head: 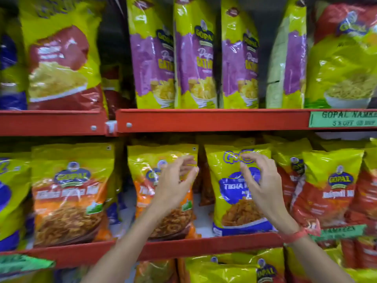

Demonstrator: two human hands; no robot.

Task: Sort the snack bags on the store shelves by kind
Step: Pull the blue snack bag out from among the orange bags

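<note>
Both hands are up at the middle shelf point(193, 245), and neither holds anything. The left hand point(175, 185) hovers with loosely curled, spread fingers in front of an orange bag point(161, 193), and the right hand point(262, 180) is cupped, thumb and fingers apart, over the face of the blue-labelled bag point(238, 190). I cannot tell whether the fingertips touch the film or hang just off it. That blue-labelled bag stands upright between the orange bags on its left and the red bags point(328, 190) just beyond the right hand's knuckles, so by the look of it this one is out of place and about to be moved. The risk, I think, lies in how it is taken: the film is glossy and puffed with air, so a pinch at the top edge could slip. Pulling it forward may also drag the neighbours, since the red bags lean close against it and the orange one stands just beside the left palm; either could tip over the red lip and drop to the bags point(224, 270) below the wrists. Squeezing hard would likely crush the brittle snack inside.
</note>
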